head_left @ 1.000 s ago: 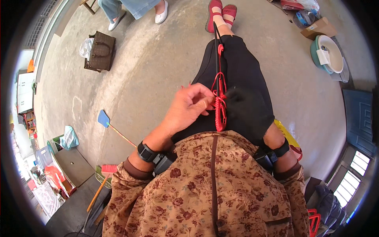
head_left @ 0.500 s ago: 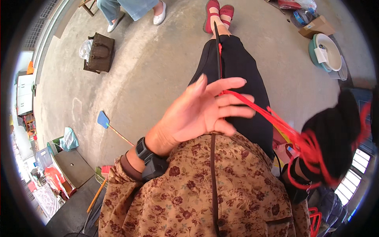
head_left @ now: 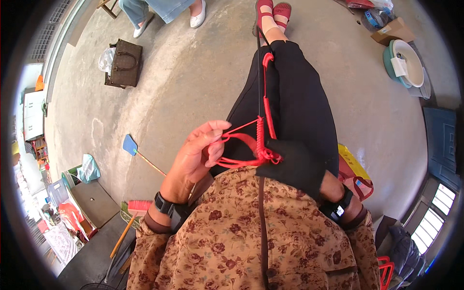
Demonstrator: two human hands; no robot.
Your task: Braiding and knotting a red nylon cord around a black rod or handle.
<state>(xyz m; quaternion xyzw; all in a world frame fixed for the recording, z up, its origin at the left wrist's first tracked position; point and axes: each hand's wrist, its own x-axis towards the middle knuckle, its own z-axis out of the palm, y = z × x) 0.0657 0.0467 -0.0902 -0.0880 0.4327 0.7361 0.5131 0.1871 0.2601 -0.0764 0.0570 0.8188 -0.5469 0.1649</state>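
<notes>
A thin black cord (head_left: 259,77) runs taut from near my feet, down between my black-trousered legs, to my lap. Red cord (head_left: 260,133) is wound round its near end in a tight coil, with loose loops at the bottom. My bare left hand (head_left: 193,150) pinches the red strands, drawing one straight line and several loops out to the left. At the coil's lower end is my right hand (head_left: 297,162), in a black glove, closed on the red cord; its fingertips are hard to make out against the dark trousers. Farther up, another red strip (head_left: 267,59) lies along the black cord.
Beside my right thigh is a red and yellow bag (head_left: 352,169). A blue fly swatter (head_left: 129,145) and a red broom (head_left: 139,206) are at my left. Ahead stand a brown handbag (head_left: 125,64), another person's feet (head_left: 197,14) and, at right, stacked basins (head_left: 406,63).
My right hand has come in from the far right to the coil at my lap. My left hand has moved left and closed on the red strands; it was spread open before.
</notes>
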